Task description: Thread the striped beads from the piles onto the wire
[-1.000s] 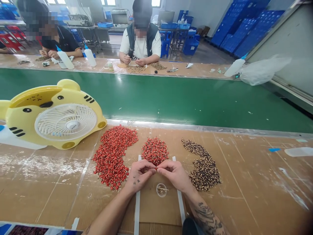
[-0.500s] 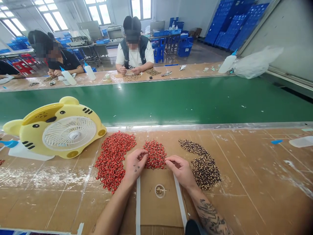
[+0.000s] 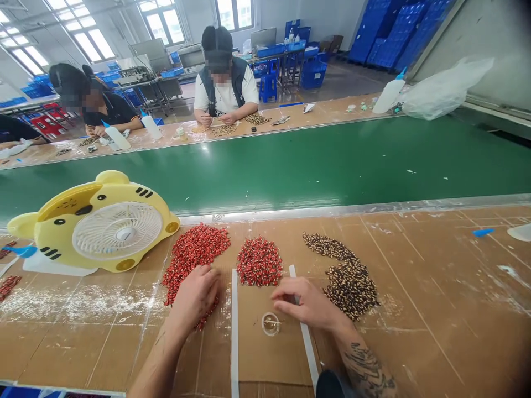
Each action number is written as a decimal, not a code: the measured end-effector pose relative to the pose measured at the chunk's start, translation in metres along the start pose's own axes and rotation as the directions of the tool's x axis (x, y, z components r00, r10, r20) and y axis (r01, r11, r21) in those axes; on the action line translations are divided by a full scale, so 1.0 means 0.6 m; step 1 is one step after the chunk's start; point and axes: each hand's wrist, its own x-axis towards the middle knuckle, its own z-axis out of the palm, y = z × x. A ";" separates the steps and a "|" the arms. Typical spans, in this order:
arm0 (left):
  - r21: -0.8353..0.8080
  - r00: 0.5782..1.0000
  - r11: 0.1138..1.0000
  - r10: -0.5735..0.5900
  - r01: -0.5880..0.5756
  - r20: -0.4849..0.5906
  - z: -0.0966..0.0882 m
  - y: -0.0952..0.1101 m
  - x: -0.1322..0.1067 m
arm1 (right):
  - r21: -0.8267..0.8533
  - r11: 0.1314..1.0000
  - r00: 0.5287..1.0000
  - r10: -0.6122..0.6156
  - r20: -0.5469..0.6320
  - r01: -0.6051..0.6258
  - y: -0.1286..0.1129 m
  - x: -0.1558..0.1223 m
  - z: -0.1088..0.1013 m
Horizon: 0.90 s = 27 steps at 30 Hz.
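On the table [image 3: 415,287], the left hand [image 3: 193,298] is being held cupped against the red-and-black beads [image 3: 194,257]. The right hand [image 3: 309,304] is being held curled near a clear cup [image 3: 270,324], any pinch untellable. Bead picking appears in hand; another pick seems called for.

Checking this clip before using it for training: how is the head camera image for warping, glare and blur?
In the head view, the wide lens slants the metal rail and green conveyor belt; the windows lean and glare blown-out white; the left hand and right hand look fairly sharp, with no strong motion blur.
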 end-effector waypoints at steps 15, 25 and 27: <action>0.095 0.993 0.995 -0.040 0.029 0.113 0.028 0.011 -0.068 | -0.112 0.987 0.968 -0.089 0.233 0.118 0.003 -0.010 0.005; 0.156 0.967 0.987 -0.071 0.033 0.243 0.022 0.029 -0.055 | -0.249 0.939 0.950 -0.169 0.262 0.236 -0.002 -0.010 0.019; 0.122 0.959 0.990 -0.096 0.065 0.267 0.017 0.034 -0.051 | -0.260 0.936 0.951 -0.171 0.257 0.238 0.000 -0.010 0.021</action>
